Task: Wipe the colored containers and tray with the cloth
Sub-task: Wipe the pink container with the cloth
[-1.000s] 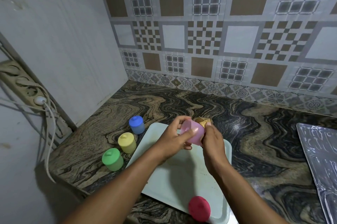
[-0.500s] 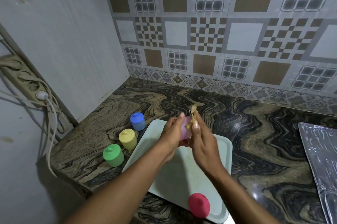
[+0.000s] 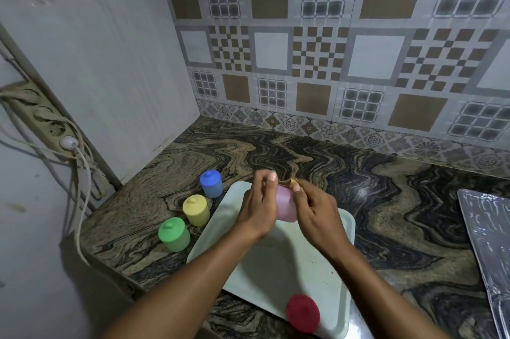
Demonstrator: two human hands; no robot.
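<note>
Nearest: red container (image 3: pixel 302 313), standing at the front rim of the pale tray (image 3: pixel 317 278), untouched by either hand.

Above the middle of the tray: pink container (image 3: pixel 285 206), lifted clear of the tray floor and gripped by the left hand (image 3: pixel 258 208), fingers curled round its side.

At its upper end: right hand (image 3: pixel 317 211), pinching a small yellowish cloth (image 3: pixel 292 180) between thumb and fingertips, pressed to the container.

Step in hand, as judged: wiping the pink container.

For a clean result:
- Turn the container within the left grip to bring every face to the cloth.
- Press with the wad of cloth rather than bare fingertips.
- Work low over the tray to catch any slip.

Left of the tray, on the marbled countertop (image 3: pixel 386 200): green container (image 3: pixel 174 234), yellow container (image 3: pixel 196 210) and blue container (image 3: pixel 211 183) in a receding row, lids on, well apart from both hands.

Far right: shiny metal sheet (image 3: pixel 491 242), partly out of frame.
</note>
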